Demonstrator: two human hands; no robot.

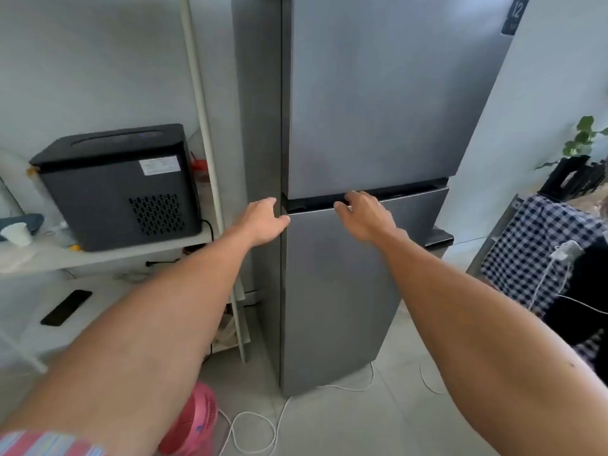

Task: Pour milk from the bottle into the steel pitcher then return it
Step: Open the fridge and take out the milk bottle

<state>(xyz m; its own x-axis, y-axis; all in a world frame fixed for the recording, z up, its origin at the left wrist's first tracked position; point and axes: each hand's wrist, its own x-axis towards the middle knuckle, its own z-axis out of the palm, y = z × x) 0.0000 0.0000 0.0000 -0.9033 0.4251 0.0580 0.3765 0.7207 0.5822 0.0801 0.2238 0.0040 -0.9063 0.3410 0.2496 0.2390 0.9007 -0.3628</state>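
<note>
Head view: both bare arms reach forward to a tall grey steel two-door refrigerator (368, 103). Left hand (263, 222) sits at the refrigerator's left front edge, level with the seam between the doors, fingers loosely spread, thumb tip touching the edge, nothing held. Right hand (363, 217) rests at the dark recessed handle slot (394, 194) between upper and lower doors, fingertips curled into the slot; both doors look closed. Milk bottle and steel pitcher are nowhere visible; their location cannot be told. Left of the refrigerator, a black box-shaped appliance with a vented side (121, 185) stands on a white shelf (98, 255). Right of the refrigerator hangs a blue-and-white checked cloth (533, 255).
</note>
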